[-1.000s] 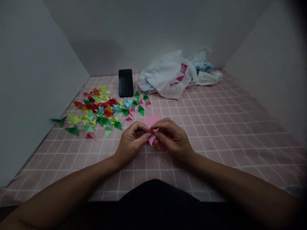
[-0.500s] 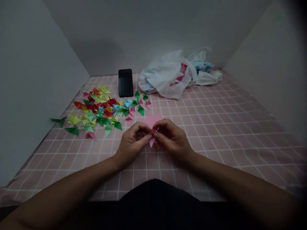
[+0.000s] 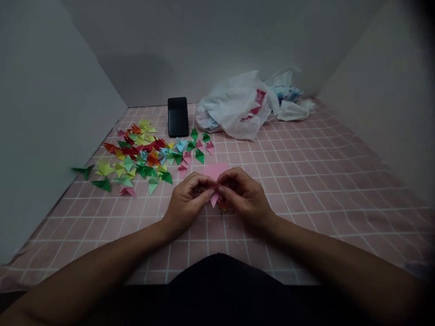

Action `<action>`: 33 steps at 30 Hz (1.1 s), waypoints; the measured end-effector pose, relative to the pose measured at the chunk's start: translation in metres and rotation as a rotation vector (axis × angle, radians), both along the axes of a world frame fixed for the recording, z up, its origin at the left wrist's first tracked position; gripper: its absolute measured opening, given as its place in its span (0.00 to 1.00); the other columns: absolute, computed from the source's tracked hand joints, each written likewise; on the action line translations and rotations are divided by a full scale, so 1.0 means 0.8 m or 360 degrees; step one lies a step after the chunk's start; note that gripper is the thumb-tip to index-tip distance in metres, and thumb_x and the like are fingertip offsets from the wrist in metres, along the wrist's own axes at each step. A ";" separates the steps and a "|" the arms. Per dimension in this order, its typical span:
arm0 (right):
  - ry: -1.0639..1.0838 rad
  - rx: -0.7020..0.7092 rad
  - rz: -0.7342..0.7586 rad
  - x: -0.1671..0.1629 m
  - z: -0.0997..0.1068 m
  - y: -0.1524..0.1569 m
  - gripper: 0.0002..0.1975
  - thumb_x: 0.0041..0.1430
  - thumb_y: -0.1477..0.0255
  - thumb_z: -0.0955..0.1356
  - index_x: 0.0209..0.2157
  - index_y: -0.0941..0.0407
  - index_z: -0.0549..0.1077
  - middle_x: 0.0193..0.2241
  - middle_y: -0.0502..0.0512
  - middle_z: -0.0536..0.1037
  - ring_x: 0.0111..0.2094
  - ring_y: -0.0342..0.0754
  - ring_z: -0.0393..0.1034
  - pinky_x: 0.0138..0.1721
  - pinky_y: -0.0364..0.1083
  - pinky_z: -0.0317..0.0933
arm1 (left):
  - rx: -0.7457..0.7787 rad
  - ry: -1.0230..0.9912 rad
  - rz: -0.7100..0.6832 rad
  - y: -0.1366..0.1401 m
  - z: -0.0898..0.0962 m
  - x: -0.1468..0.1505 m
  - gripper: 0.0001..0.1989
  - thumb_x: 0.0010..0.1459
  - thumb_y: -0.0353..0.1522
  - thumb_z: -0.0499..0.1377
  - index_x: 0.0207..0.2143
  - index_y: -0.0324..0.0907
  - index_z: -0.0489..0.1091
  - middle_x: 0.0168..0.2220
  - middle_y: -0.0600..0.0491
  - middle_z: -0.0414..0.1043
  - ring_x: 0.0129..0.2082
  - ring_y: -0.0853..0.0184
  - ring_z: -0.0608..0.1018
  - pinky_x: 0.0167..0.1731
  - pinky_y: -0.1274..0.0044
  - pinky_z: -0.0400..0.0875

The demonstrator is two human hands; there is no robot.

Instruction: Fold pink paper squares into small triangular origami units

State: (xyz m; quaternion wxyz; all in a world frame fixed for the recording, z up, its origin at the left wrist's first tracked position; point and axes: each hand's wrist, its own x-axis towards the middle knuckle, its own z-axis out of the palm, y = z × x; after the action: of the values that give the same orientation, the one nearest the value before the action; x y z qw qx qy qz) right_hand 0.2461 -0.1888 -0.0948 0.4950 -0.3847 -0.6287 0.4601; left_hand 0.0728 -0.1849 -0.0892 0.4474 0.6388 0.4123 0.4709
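Note:
A small pink origami crane [image 3: 214, 199] is pinched between both hands, one pointed flap hanging downward. My left hand [image 3: 188, 199] is closed on its left side, thumb and forefinger pressed together. From the right, my right hand [image 3: 246, 197] grips it the same way, and the fingertips of both hands nearly meet. Much of the folded paper is hidden behind the fingers. Flat on the cloth just beyond the hands lies a pink paper sheet [image 3: 216, 170]. Partly covered by my right hand is a small orange and yellow paper piece [image 3: 223, 206].
Many folded paper cranes [image 3: 146, 171] in green, yellow, red, blue and pink lie spread at the left. Behind them a black phone [image 3: 178, 117] leans upright. White plastic bags [image 3: 234, 106] stand by the back wall. A pink checked cloth [image 3: 322, 190] covers the table, with walls on three sides.
The fingers have shifted slightly on the pink crane, and its thin point that stuck up by the right thumb no longer shows. The rest lies as before.

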 end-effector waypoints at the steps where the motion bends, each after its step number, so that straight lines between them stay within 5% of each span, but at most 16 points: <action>1: -0.0001 -0.0003 0.0000 0.000 0.000 0.000 0.04 0.62 0.75 0.69 0.37 0.54 0.68 0.29 0.48 0.71 0.26 0.41 0.67 0.27 0.43 0.64 | 0.0004 0.0012 0.0003 0.000 0.000 0.000 0.03 0.57 0.29 0.64 0.36 0.41 0.76 0.34 0.52 0.74 0.33 0.70 0.76 0.34 0.77 0.72; 8: 0.0016 -0.0012 0.0014 0.001 0.000 0.000 0.04 0.62 0.73 0.70 0.36 0.55 0.70 0.32 0.51 0.71 0.28 0.41 0.67 0.26 0.42 0.64 | 0.0004 0.0036 0.0031 0.001 -0.001 -0.002 0.02 0.56 0.29 0.63 0.34 0.41 0.75 0.33 0.53 0.72 0.33 0.69 0.75 0.33 0.77 0.71; 16: 0.0154 -0.0269 0.0166 0.000 0.006 0.002 0.09 0.58 0.68 0.73 0.35 0.55 0.69 0.30 0.48 0.71 0.24 0.40 0.66 0.23 0.42 0.62 | -0.0029 -0.0065 0.0015 0.002 0.002 -0.001 0.01 0.56 0.29 0.63 0.33 0.42 0.73 0.33 0.52 0.70 0.33 0.69 0.74 0.33 0.76 0.71; 26: -0.0261 0.0229 -0.0018 0.005 0.012 0.003 0.04 0.60 0.78 0.69 0.34 0.55 0.73 0.33 0.51 0.72 0.33 0.44 0.68 0.34 0.45 0.62 | -0.0186 -0.0228 -0.0039 0.001 -0.002 0.002 0.07 0.54 0.29 0.65 0.36 0.41 0.71 0.34 0.53 0.71 0.31 0.71 0.75 0.32 0.77 0.73; 33: -0.0178 0.0168 -0.0125 0.003 0.002 0.002 0.04 0.62 0.77 0.68 0.36 0.54 0.73 0.33 0.52 0.73 0.35 0.46 0.70 0.34 0.46 0.65 | -0.0201 -0.0161 0.0022 0.002 0.001 0.001 0.05 0.55 0.30 0.64 0.34 0.40 0.72 0.32 0.54 0.72 0.31 0.71 0.76 0.34 0.79 0.75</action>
State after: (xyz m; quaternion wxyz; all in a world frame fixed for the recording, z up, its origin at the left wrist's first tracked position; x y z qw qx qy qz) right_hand 0.2485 -0.1871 -0.0929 0.4965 -0.4075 -0.6632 0.3842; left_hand 0.0733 -0.1830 -0.0886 0.5039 0.5819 0.4223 0.4786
